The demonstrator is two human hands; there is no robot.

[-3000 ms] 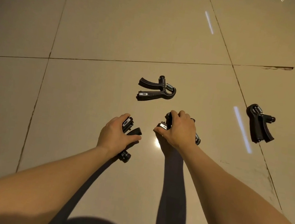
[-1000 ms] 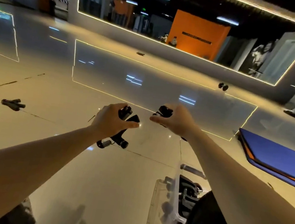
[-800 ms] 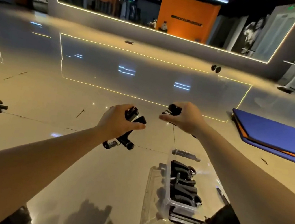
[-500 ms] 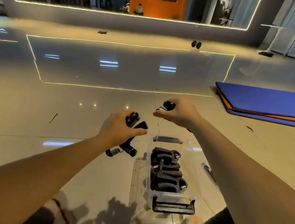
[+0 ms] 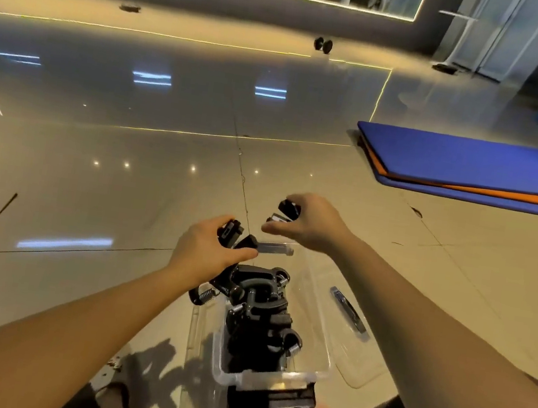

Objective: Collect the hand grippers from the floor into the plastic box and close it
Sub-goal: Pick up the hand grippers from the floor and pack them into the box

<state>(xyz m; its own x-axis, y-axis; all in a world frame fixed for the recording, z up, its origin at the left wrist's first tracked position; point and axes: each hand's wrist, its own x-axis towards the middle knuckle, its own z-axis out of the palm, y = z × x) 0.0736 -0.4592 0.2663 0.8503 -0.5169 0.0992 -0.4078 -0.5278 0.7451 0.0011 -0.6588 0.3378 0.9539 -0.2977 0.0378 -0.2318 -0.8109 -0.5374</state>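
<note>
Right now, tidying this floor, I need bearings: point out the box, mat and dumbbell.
box (image 5: 271, 375), head view, near clear rim
mat (image 5: 474, 160), head view, blue top face
dumbbell (image 5: 327, 46), head view, right dark head

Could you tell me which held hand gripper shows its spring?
The gripper in the left hand: its coil spring hangs below; the right hand covers the other's.

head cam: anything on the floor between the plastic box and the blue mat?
Head view: the clear lid lies flat beside the plastic box; past it, bare tile up to the blue mat, partly hidden by the right arm.
</note>
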